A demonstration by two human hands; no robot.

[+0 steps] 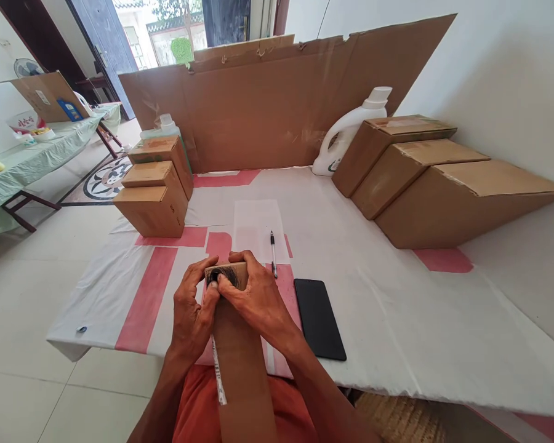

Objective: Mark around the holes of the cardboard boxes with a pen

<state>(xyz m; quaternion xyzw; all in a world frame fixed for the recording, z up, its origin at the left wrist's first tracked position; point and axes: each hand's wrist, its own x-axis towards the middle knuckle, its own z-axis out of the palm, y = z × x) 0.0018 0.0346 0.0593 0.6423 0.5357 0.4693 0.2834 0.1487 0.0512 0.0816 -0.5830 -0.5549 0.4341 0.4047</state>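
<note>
A long, narrow brown cardboard piece, perhaps a box, runs from my lap up over the table's near edge. Its far end carries a dark scribbled patch with a black spot, which may be a hole. My left hand curls around the left side of that end, its thumb on the black spot. From the right, my right hand grips the same end, and its thumb meets the left one there. Both thumbs hide part of the spot. Beyond my right hand lies a pen, and a black tablet-like slab rests to the right.
Cardboard boxes stand at the left and right of the cloth-covered table. A white jug and a clear bottle are behind them. A large cardboard sheet walls the back. A small object lies near the left corner.
</note>
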